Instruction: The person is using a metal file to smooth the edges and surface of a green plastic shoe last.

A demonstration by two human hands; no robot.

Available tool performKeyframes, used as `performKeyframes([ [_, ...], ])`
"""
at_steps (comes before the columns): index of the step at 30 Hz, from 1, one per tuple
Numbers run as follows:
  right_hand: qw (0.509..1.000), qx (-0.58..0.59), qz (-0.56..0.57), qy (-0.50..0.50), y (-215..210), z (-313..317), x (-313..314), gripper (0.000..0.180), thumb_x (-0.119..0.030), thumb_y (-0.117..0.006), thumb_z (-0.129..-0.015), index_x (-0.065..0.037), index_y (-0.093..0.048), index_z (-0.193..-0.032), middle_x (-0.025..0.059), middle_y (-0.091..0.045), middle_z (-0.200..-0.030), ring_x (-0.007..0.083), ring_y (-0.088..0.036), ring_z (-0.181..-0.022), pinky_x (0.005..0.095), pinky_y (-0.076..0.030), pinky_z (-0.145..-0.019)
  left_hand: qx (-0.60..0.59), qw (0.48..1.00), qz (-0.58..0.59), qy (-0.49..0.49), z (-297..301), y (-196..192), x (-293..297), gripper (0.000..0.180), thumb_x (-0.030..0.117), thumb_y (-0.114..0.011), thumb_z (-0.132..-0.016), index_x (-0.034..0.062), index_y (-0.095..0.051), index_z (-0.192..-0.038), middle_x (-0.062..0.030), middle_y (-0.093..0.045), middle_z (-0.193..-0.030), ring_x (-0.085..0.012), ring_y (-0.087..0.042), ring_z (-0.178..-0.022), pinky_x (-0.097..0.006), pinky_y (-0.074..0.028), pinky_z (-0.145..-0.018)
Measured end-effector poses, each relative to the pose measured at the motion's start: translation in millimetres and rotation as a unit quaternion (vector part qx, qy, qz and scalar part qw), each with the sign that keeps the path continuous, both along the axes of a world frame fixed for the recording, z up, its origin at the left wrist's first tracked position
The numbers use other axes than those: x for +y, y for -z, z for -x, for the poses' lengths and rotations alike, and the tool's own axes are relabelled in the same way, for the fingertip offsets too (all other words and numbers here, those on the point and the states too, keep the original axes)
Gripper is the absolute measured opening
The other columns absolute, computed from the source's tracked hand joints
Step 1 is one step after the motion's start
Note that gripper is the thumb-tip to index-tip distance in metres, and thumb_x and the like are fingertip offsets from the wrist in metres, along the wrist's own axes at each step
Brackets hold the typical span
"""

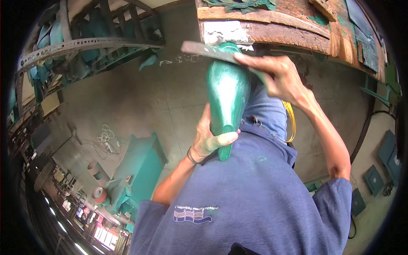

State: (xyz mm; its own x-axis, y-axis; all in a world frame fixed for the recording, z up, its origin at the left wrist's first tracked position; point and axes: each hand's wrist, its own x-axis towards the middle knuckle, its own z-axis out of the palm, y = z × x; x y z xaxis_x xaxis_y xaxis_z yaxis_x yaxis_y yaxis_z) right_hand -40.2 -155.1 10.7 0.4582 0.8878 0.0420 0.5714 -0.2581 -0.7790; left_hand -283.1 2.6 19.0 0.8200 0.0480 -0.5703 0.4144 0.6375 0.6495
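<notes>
A green, glossy, teardrop-shaped piece [228, 91] stands upright against my chest, its wide end up and its narrow stem down. My left hand [210, 138] grips its narrow lower part, the thumb stretched across the front. My right hand [278, 76] holds a long flat grey file-like bar [204, 49] and lays it across the wide top end of the green piece. The top of the piece sits just below the edge of a worn wooden workbench [272, 32].
The bench carries green rags [242, 5] and paint stains. A metal rack [85, 44] stands at the left. A green machine [136, 170] sits on the concrete floor at lower left, with cables beside it. Green flat panels [374, 180] lie at the right.
</notes>
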Motion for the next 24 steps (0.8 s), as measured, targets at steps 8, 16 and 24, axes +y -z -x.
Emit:
performKeyframes([
  [8,0.999,0.019,-0.009,0.045,-21.1,49.2,-31.3,0.069,0.005,-0.072,-0.087,-0.030,-0.074,-0.146,0.0154,-0.074,-0.081,0.0276,-0.067,-0.064,0.0427,-0.053,-0.061,-0.008,1.000,-0.012,-0.028,4.5,-2.3,-0.6,0.091,0.018,-0.091,-0.080,0.0013,-0.041,-0.154,-0.0144,-0.064,-0.122,-0.0213,-0.073,-0.099,-0.040,-0.068,-0.084],
  [16,0.997,0.026,-0.032,0.072,-6.3,27.4,8.5,0.053,0.000,-0.067,-0.096,-0.024,-0.074,-0.143,0.0192,-0.078,-0.120,0.0365,-0.081,-0.101,0.0407,-0.065,-0.085,0.010,1.000,0.000,-0.016,5.2,-3.3,-0.4,0.090,0.021,-0.091,-0.080,0.0001,-0.041,-0.153,-0.0146,-0.064,-0.122,-0.0205,-0.073,-0.099,-0.040,-0.067,-0.085],
  [24,0.992,-0.038,0.090,0.079,-27.6,34.2,10.9,0.054,0.001,-0.069,-0.097,-0.022,-0.073,-0.146,0.0205,-0.078,-0.100,0.0352,-0.074,-0.078,0.0415,-0.058,-0.073,-0.010,0.999,-0.008,-0.030,0.4,0.8,-4.1,0.091,0.022,-0.091,-0.080,-0.0001,-0.042,-0.153,-0.0131,-0.064,-0.120,-0.0194,-0.073,-0.099,-0.038,-0.066,-0.085],
])
